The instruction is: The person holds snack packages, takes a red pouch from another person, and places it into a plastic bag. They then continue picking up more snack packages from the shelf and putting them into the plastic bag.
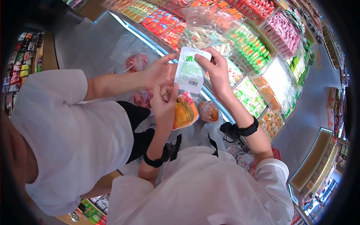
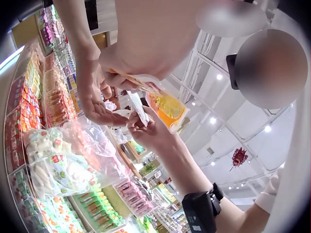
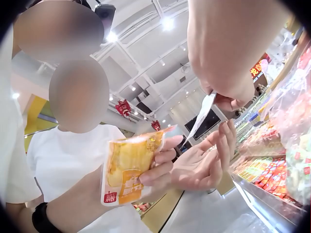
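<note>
Your landmark is the lit counter (image 1: 135, 31), loaded with packaged goods; on it sits a large clear bag (image 1: 210, 39) of pale pieces. At the near side of the counter, to your left, stands another person (image 1: 86, 131) in a white top, whose hand (image 1: 159, 73) reaches in towards its edge, fingers spread and palm bare. Your left hand (image 1: 165, 101), just off the counter's near edge, has its fingers curled round the side of the yellow packet (image 1: 185, 112). Your right hand (image 1: 218, 67), over that same edge, pinches the white packet (image 1: 189, 73) between thumb and fingers, its printed back and barcode turned up towards you. I cannot tell whether the other person's fingertips touch it.

The step in hand looks like presenting or passing the white packet beside the counter, while you hold the yellow one in reserve. The next move, I judge, calls for a steady right pinch, relaxed only once the waiting palm bears the packet, and a firm left grip meanwhile.
</note>
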Motion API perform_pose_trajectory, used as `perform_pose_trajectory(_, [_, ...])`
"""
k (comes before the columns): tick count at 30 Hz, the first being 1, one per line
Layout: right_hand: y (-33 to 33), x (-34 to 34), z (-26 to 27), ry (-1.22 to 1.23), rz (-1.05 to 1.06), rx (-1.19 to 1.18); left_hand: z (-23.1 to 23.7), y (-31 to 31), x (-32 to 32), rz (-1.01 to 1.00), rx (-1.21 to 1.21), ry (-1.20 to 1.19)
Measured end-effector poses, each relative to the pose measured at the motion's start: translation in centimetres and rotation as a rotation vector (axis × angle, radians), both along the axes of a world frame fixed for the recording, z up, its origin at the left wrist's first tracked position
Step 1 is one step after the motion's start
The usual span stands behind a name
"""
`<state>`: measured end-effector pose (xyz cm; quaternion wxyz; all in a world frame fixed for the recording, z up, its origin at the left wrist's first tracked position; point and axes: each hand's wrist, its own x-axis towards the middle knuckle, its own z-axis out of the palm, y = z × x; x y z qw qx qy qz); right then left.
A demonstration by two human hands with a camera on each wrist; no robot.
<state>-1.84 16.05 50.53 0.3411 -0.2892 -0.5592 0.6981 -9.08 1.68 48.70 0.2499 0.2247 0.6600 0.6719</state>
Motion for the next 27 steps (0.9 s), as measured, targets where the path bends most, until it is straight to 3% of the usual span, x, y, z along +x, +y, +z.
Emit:
perform_pose_trajectory(2, [-0.2,0.0,0.3,-0.012,0.005,0.002,1.5,-0.3,0.5,-0.045,-0.129,0.117])
perform_pose_trajectory(5, [-0.4,-0.3,-0.4,0.004,0.001,0.011,1.7,-0.8,0.9,-0.103,-0.159,0.421])
perform_pose_trajectory(11, [-1.1,-0.6,0.0,0.065,0.007,-0.014,0.9,-0.9,0.7,-0.069,-0.19,0.81])
perform_pose_trajectory(20, [-2.2,-0.8,0.6,0.063,-0.004,0.036,-0.5,-1.2,0.2,-0.012,-0.212,1.089])
perform_pose_trajectory(27, [-2.3,-1.6,-0.6,0.029,-0.035,0.101,-0.5,-1.5,0.6,-0.038,-0.361,1.042])
